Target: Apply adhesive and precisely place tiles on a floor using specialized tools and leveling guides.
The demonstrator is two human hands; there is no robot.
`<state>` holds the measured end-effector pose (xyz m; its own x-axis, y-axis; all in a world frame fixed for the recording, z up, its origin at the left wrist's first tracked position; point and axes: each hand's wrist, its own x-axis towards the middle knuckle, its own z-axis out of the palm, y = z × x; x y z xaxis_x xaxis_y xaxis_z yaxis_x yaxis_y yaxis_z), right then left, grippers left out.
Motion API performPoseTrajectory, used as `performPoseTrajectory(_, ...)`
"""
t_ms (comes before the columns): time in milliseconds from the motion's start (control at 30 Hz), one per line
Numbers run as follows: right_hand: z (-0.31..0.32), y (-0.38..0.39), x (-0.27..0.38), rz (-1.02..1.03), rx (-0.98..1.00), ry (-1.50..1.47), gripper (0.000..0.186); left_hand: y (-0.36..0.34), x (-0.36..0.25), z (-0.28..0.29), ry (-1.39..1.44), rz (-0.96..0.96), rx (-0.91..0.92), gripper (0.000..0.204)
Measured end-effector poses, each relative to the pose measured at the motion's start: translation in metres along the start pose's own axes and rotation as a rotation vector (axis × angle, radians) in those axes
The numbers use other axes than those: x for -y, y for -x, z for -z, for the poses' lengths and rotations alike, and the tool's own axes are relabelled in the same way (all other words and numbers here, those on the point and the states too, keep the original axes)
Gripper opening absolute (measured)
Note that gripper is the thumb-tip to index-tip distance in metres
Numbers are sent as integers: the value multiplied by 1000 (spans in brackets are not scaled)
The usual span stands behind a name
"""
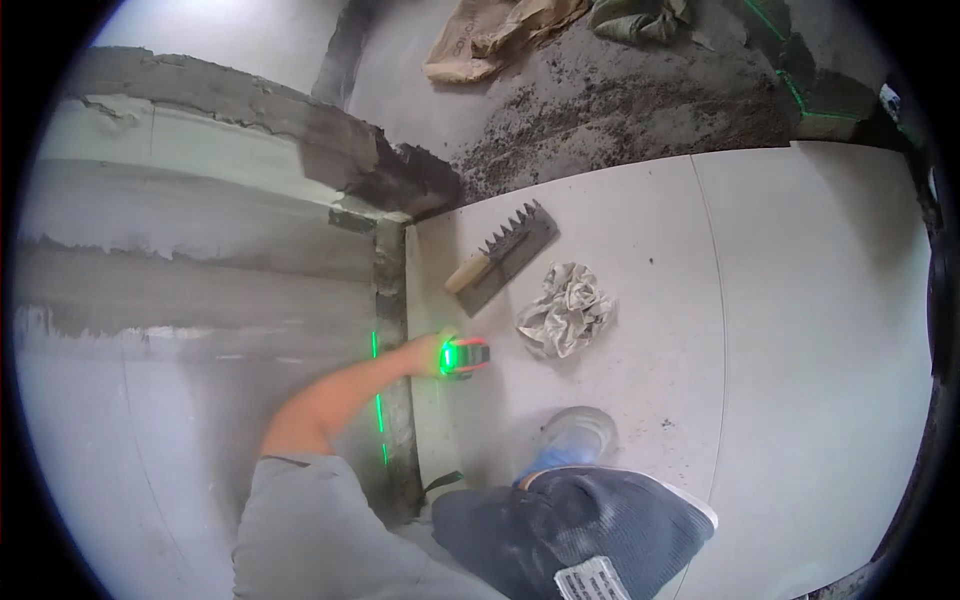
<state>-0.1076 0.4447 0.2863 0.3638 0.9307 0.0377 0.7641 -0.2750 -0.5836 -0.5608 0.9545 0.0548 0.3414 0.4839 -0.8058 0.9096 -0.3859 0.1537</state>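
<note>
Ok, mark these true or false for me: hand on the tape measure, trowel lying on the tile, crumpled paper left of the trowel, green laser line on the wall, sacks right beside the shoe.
1. A hand grips the tape measure. True.
2. The notched trowel lies on the floor tile. True.
3. The crumpled paper lies left of the trowel. False: it lies to the trowel's lower right.
4. A green laser line runs along the wall edge. True.
5. The sacks lie beside the shoe. False: they lie far off, on the mortar bed at the top.
</note>
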Motion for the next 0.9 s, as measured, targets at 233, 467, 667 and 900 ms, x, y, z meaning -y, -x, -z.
performPoseTrajectory(233, 2, 0, -3, 73, -51, -102, 11, 12, -39, 25, -281, -16, -21, 119)
performPoseTrajectory(467, 8, -13, -5, 220, -86, -253, 11, 16, -169, -44, 24, -233, -312, 79)
performPoseTrajectory(667, 16, -5, -18, 348, -138, -353, 11, -28, -204, -128, 126, -147, -130, 71)
performPoseTrajectory(900, 43, 20, -34, 481, -146, -437, 11, -31, -253, -116, 152, 15, -216, 74)
